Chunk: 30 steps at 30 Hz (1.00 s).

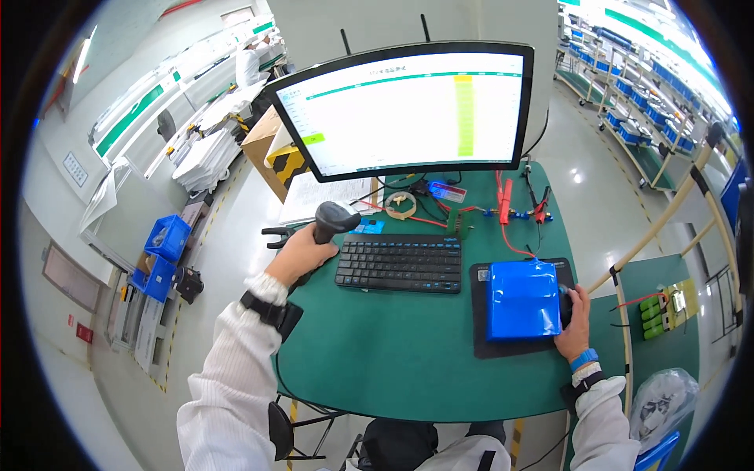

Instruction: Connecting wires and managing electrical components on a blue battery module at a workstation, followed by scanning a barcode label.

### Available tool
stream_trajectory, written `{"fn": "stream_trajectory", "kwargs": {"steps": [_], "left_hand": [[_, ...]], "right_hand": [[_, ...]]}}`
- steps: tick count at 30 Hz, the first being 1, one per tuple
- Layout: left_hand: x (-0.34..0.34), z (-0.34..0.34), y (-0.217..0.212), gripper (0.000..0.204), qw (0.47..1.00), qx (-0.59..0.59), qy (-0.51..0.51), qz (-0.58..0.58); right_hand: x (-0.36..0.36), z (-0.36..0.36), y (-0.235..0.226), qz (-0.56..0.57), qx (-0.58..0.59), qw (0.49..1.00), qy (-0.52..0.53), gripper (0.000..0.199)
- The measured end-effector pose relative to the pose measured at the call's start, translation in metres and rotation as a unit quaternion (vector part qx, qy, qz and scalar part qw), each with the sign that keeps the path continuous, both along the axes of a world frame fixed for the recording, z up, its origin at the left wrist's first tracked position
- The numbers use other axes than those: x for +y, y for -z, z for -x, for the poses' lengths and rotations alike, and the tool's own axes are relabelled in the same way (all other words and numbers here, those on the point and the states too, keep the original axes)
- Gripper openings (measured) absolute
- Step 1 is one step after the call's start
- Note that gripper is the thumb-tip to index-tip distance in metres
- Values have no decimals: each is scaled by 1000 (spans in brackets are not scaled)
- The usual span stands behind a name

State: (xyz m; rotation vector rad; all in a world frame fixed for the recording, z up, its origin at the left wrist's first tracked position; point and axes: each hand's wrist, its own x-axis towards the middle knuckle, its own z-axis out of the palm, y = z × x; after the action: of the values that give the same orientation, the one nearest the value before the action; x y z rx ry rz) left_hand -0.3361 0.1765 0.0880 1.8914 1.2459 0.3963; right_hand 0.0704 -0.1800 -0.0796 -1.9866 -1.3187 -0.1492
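Observation:
My left hand (302, 255) is wrapped round the grip of a black barcode scanner (337, 217), its head raised beside the keyboard's left end. A blue-wrapped battery pack (522, 301) lies on a black mouse pad (491, 348) at the right of the green table. A red wire runs from the pack's far edge. My right hand (576, 323) is curled over a dark computer mouse (565, 304) against the pack's right side. The pack and my fingers partly hide the mouse. Between my hands sits a black keyboard (399, 264).
A large monitor (416, 110) stands at the table's far side. Before it lie a roll of tape (400, 206), wires, a small circuit board (455, 222) and red clips (542, 210). Black-handled pliers (276, 235) lie left. Green cells (653, 315) rest on the right-hand shelf.

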Motion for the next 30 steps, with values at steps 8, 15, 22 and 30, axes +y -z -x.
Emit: {"fn": "stream_trajectory", "kwargs": {"steps": [8,15,22,30], "left_hand": [[49,-43,11,17,984,154,-10,92],[64,-46,24,24,969,241,-38,45],[58,-42,21,39,968,249,-4,-13],[1,-10,-14,56,982,158,-14,-100]], "right_hand": [[1,1,-5,1,12,1000,-3,61],[4,3,-5,0,21,1000,-7,62],[2,3,-2,-8,15,1000,-7,62],[3,4,-2,-7,17,1000,-3,64]]}}
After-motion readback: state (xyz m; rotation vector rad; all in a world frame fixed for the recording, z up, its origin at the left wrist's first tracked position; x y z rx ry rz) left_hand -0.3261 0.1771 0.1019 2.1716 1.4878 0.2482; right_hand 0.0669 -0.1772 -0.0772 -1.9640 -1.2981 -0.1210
